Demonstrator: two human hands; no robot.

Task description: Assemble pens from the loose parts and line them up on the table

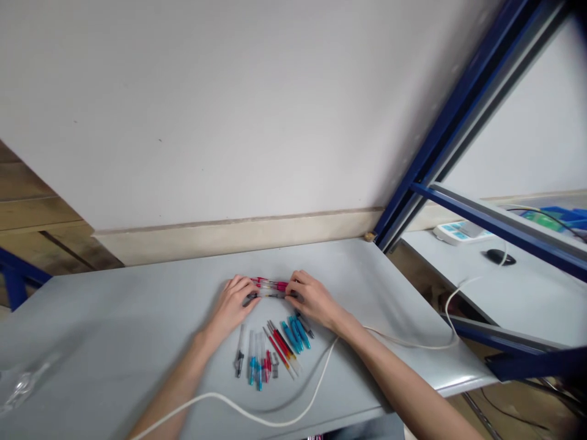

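At the table's middle, my left hand (235, 304) and my right hand (312, 297) are closed around opposite ends of a clear pen (271, 296) with dark ends. My fingers hide both of its tips. Just behind it lie red pens (270, 284), close to the fingertips of both hands. Nearer to me are several loose pen parts: clear barrels with blue grips (252, 357), a clear barrel with a black grip (240, 351), red refills (279, 345), small red pieces (268, 366), and grey pieces (275, 365). Blue barrels (296, 334) and a dark piece (305, 325) lie below my right hand.
A white cable (257, 420) loops across the grey table (114, 342) in front of the parts and passes under my right forearm. Clear plastic (22, 385) lies at left. Blue frame posts (440, 122) stand at right, beside another table with a black mouse (499, 257).
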